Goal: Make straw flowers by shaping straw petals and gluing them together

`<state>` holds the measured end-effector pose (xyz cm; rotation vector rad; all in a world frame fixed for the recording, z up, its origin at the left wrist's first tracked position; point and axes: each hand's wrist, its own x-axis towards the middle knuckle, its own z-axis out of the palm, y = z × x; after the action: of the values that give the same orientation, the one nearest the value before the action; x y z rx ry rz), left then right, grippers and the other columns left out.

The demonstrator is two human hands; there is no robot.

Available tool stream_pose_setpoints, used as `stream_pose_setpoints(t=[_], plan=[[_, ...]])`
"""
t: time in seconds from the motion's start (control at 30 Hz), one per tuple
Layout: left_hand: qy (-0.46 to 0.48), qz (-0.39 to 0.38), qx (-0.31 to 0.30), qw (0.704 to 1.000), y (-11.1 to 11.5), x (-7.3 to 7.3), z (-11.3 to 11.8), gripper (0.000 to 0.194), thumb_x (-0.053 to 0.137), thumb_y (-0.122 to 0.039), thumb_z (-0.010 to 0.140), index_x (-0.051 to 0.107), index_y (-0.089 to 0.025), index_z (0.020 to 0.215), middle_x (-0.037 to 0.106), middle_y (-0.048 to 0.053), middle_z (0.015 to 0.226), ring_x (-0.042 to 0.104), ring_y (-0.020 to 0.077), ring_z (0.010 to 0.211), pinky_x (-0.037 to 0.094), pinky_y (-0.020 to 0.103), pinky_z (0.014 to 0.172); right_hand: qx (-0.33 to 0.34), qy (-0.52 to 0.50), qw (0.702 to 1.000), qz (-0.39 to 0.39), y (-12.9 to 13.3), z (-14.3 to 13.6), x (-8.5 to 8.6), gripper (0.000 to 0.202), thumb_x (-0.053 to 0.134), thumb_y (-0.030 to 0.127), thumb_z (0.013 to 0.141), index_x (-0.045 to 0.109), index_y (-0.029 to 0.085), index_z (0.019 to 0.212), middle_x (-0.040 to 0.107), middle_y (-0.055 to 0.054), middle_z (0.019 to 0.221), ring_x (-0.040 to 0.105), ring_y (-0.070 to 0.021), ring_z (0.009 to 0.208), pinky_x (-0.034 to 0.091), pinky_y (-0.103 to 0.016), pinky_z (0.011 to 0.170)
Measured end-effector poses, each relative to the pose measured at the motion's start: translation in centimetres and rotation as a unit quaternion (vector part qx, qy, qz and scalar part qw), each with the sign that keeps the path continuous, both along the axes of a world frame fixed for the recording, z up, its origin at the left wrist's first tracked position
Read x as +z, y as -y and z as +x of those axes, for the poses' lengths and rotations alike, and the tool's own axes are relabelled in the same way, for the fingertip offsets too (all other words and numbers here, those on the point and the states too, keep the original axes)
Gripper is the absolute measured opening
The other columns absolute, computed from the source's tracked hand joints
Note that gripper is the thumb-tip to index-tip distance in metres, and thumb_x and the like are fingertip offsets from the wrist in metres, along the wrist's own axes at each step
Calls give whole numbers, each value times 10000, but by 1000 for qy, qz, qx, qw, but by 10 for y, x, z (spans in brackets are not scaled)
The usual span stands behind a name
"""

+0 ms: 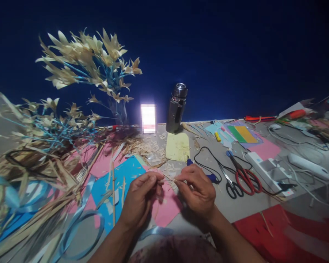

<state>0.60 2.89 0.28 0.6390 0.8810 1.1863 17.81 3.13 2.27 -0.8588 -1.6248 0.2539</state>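
Near the middle of the table, my left hand [138,197] and my right hand [199,191] each pinch one end of a thin, pale strip [169,178], perhaps dried leaf or husk. It spans the short gap between my fingertips. Pink paper [168,208] lies beneath them, with a blue sheet [112,186] to the left. Partly hidden behind my right hand is a blue-handled tool [212,178] with a black cord. Loose pale scraps [153,149] are scattered beyond my hands.
Two scissors, black-handled [234,189] and red-handled [249,181], lie right of my hands near a white power strip [268,171]. A dark flask [177,109] stands behind a yellow sponge-like square [177,147]. Pale flowers on blue stems [90,65], dried husks [55,182] and blue ribbon [80,233] fill the left.
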Motion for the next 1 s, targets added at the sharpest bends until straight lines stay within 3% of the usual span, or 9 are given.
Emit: stream_pose_setpoints(t=[0.17,0.4,0.47,0.53,0.6,0.73,0.9,1.0], plan=[[-86,54,103,989,1,9,-8,146,802,-305,825,723,-184,804,641,-11,707,560,117,627,472,220,574,33,25,999,17,-2,1,0,168,684,54,889,743,197,953,655,-41,780,625,-165,693,510,-281,601],[-69,86,111,988,-4,16,-26,357,699,-374,900,577,-188,621,410,-66,503,399,94,451,379,230,469,52,34,998,6,-4,1,2,111,691,84,898,739,182,920,651,-47,767,618,-166,685,510,-289,604],[-128,82,92,984,-3,13,-35,321,712,-390,892,650,-188,650,492,-46,498,472,116,454,431,258,484,55,39,998,-1,-5,1,2,100,693,96,904,740,184,917,654,-46,771,624,-167,689,513,-292,611],[-200,81,75,973,-2,8,-45,214,775,-384,842,765,-182,770,635,3,559,626,179,557,525,314,573,54,45,997,-6,-6,1,3,96,691,106,910,742,187,914,657,-45,773,626,-167,689,514,-291,608],[-232,75,73,967,0,5,-53,198,852,-359,764,813,-184,846,726,37,640,689,210,625,564,350,655,52,50,997,-6,-8,1,4,97,684,111,914,744,188,908,659,-43,770,625,-166,685,516,-291,605],[-187,49,51,980,4,9,-58,243,916,-369,684,768,-179,712,722,30,642,604,140,509,498,281,552,51,53,997,-5,-10,2,4,91,687,114,909,743,184,893,666,-42,761,628,-164,678,516,-292,605],[-1,33,-3,999,8,23,-40,393,825,-437,779,598,-176,594,419,-71,470,365,68,385,323,222,434,49,53,997,-11,-12,5,2,93,679,115,910,737,181,879,673,-50,762,637,-171,691,511,-288,597],[-5,20,7,1000,10,19,-32,498,702,-437,879,475,-206,501,314,-92,410,233,61,315,271,239,384,47,51,998,-11,-12,6,0,108,672,107,909,738,187,879,678,-46,749,645,-177,702,521,-295,616]])
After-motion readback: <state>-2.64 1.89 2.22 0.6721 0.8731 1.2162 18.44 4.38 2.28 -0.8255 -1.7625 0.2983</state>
